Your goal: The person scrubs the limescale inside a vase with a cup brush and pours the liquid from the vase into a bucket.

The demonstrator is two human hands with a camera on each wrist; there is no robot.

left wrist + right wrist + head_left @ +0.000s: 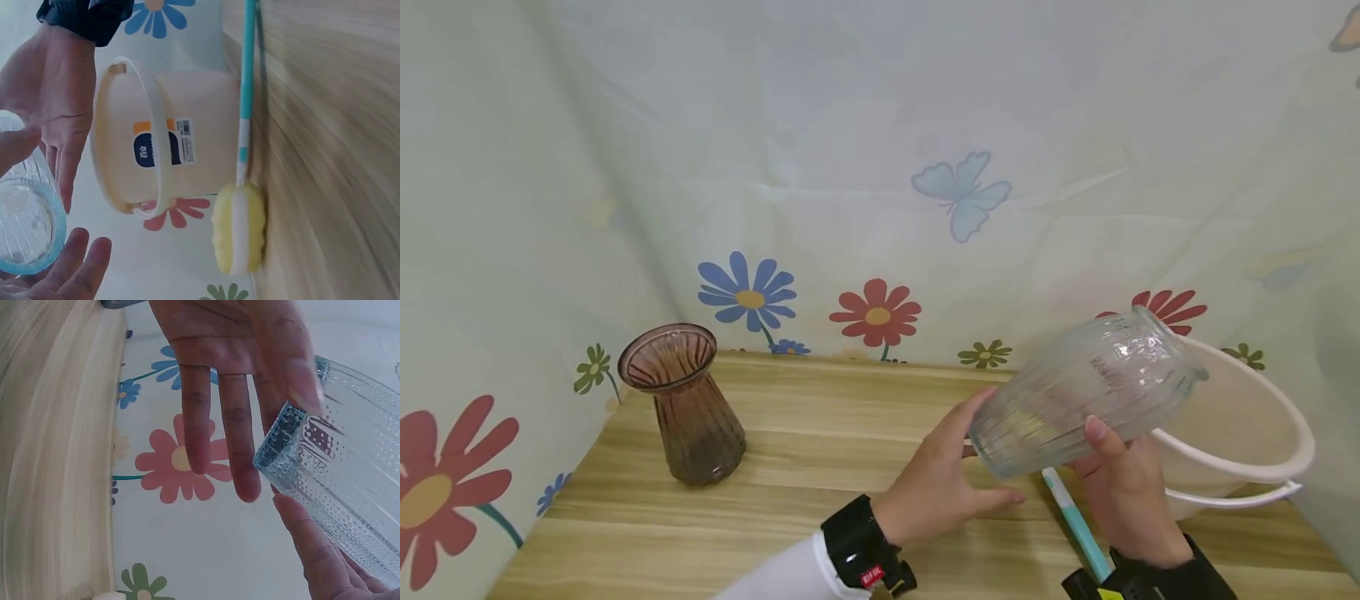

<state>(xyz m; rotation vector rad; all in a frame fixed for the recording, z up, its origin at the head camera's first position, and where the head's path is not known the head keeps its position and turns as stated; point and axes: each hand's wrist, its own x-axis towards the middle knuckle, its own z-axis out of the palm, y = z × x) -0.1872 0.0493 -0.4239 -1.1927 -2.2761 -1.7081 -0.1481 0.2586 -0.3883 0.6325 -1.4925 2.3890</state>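
Note:
A clear ribbed glass vase (1086,392) is held tilted above the table, its mouth toward the upper right and its thick base toward the lower left. My right hand (1131,496) grips its side, thumb across the near face. At the base is my left hand (936,479), its fingers mostly straight and spread in the right wrist view, some reaching behind the glass. The left thumb points right, below the base. Beneath the vase lies a bottle brush with a turquoise and white handle (1078,525) and a yellow sponge head (239,228).
A brown-purple glass vase (700,417) with a flared rim stands upright at the table's left. Behind my right hand is a cream bucket (1285,417) with a white handle and a label. The wooden table (820,433) meets a flower-printed cloth (820,192) at the back and side.

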